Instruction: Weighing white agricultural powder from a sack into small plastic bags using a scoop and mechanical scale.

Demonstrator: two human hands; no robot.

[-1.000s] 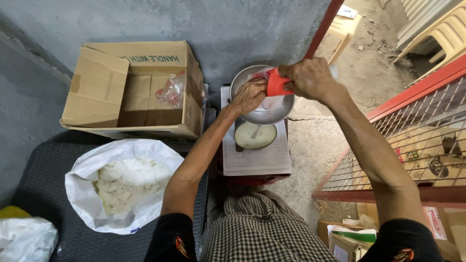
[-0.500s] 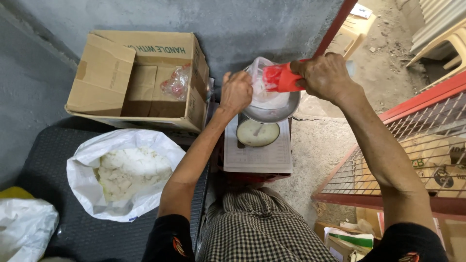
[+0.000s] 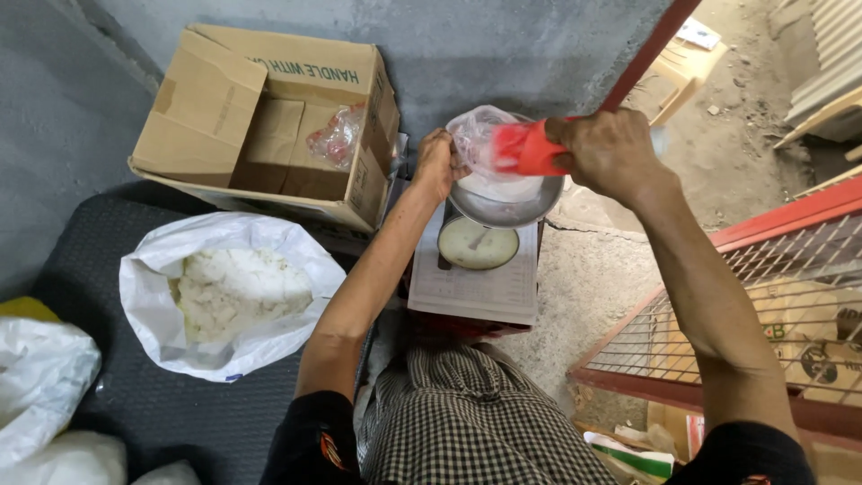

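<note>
Above the scale pan [image 3: 505,205], upper centre, a bag [image 3: 478,136] is pinched by the left hand [image 3: 435,164]; a red scoop [image 3: 528,149] is clamped by the right hand [image 3: 609,151].

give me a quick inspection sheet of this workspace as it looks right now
surface: dark ribbed mat on the left, cracked concrete floor on the right
job's things: clear plastic bag held over the metal pan of a dial scale; red scoop at the bag's mouth; white powder in the pan
clutter: open cardboard box with a crumpled plastic bag inside; open white sack of white lumpy powder; more white bags at lower left
hands: left hand grips the bag's edge; right hand grips the scoop
cables: nothing seen
surroundings: grey wall, red wire-mesh frame at right
</note>
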